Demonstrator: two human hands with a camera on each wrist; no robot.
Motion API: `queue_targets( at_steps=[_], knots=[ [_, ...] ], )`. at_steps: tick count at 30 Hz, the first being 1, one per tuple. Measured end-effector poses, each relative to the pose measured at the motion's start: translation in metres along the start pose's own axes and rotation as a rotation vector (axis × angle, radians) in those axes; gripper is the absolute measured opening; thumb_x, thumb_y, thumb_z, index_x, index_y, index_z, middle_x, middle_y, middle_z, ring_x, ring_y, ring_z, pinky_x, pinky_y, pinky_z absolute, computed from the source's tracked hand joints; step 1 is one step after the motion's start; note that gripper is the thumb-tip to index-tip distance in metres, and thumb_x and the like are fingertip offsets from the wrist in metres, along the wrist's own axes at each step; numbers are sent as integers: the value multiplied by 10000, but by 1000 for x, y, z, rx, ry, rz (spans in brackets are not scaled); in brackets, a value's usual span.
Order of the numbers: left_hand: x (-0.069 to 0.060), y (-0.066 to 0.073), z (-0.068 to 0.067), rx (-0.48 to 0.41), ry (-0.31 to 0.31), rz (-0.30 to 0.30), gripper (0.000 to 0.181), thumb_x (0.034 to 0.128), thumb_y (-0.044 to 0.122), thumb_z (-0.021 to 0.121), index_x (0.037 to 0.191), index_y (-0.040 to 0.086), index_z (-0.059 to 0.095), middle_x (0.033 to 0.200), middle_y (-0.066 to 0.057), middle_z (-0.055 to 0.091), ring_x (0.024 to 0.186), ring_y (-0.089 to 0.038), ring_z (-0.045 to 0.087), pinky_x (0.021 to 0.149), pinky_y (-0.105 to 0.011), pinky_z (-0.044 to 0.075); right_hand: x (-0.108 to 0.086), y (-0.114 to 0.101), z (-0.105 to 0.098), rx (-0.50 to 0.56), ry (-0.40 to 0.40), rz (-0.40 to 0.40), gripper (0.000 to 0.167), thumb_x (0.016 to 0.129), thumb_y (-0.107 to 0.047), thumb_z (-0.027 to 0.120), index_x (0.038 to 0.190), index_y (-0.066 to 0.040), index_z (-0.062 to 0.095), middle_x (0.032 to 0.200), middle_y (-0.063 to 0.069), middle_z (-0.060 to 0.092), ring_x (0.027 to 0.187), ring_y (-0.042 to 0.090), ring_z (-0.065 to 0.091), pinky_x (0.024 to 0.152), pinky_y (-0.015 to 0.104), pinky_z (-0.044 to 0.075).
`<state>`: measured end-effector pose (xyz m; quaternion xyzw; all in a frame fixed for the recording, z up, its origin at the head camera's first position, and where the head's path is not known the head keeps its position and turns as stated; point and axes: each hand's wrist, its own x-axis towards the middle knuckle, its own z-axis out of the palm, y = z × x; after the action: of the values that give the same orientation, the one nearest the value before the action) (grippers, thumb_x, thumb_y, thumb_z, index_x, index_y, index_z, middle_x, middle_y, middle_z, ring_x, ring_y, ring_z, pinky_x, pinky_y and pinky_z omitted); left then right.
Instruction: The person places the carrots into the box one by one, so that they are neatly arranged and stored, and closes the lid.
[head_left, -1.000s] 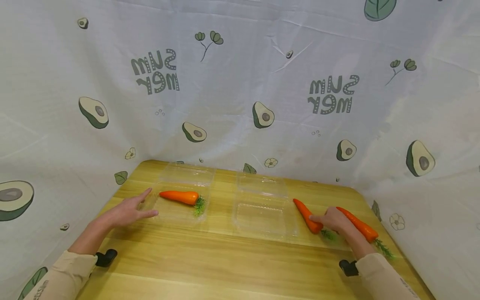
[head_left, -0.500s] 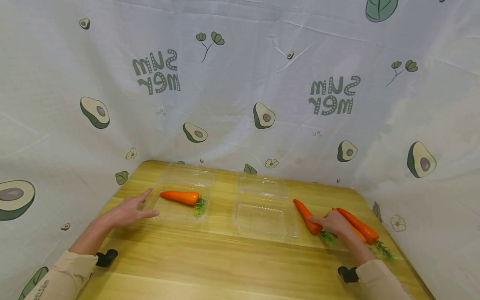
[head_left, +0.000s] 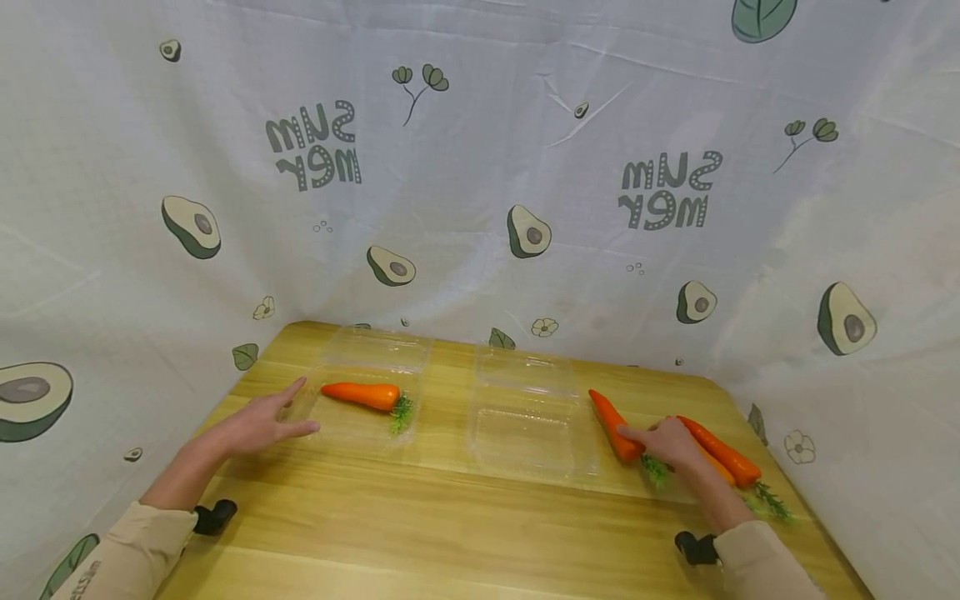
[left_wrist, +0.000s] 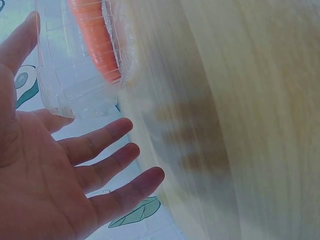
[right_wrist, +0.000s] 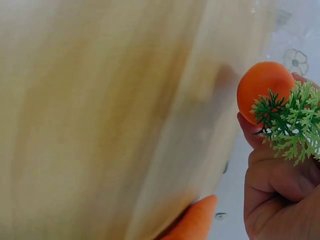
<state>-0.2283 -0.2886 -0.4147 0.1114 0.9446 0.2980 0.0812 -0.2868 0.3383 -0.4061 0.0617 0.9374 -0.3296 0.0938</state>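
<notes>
My right hand (head_left: 666,440) pinches a carrot (head_left: 613,425) with leafy green tops near its thick end. Thumb and fingers lie on either side of that carrot (right_wrist: 261,90) in the right wrist view. My left hand (head_left: 258,423) has its fingers spread at the left side of a clear plastic clamshell container (head_left: 318,429). From the left wrist view, thumb and index finger lie around the container's end (left_wrist: 62,70). One carrot (head_left: 360,394) lies inside it. A second clear container (head_left: 521,437), lid folded back, has nothing in it.
Right of my right hand lies another carrot (head_left: 720,454), with one more carrot (head_left: 722,473) partly hidden under my wrist. The wooden table (head_left: 420,525) meets a white printed cloth (head_left: 465,183) at its back and sides.
My right hand has shifted slightly left, uncovering part of a carrot beside it. The pinched carrot's tip has moved a little up and away.
</notes>
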Motion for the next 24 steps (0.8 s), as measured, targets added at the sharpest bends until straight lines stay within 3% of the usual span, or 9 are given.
queue_targets(
  at_steps=[6,13,18,24],
  knots=[
    [-1,1,-1,-1,0,-1,972,972,478,632,1589,-62,109,1459,-439,378,1325,-579,427,1017,-671,405,-2,-14,-9,-20,-2,13,554,908,-492,703,578,-172,394,551,-58,241,475,108,255,481,258,272],
    [0,1,-1,-9,-7,-7,973,975,488,624,1594,-50,101,1471,-435,366,1338,-581,410,1025,-678,393,-1,-32,-17,-69,3,-83,521,924,-496,681,603,-129,497,538,-66,238,476,104,235,485,268,248],
    [1,1,0,-8,-6,-8,971,973,485,628,1594,-50,107,1464,-438,375,1339,-580,410,1030,-677,389,-3,-51,-19,-85,-11,-111,498,915,-506,689,802,-22,698,543,-61,258,480,116,250,489,278,246],
    [-1,2,0,-8,-2,-9,970,974,487,625,1593,-52,109,1467,-435,374,1340,-574,414,1033,-671,391,0,-73,-16,-70,-18,-133,536,902,-523,701,943,7,761,547,-61,255,490,118,237,496,281,226]
  ],
)
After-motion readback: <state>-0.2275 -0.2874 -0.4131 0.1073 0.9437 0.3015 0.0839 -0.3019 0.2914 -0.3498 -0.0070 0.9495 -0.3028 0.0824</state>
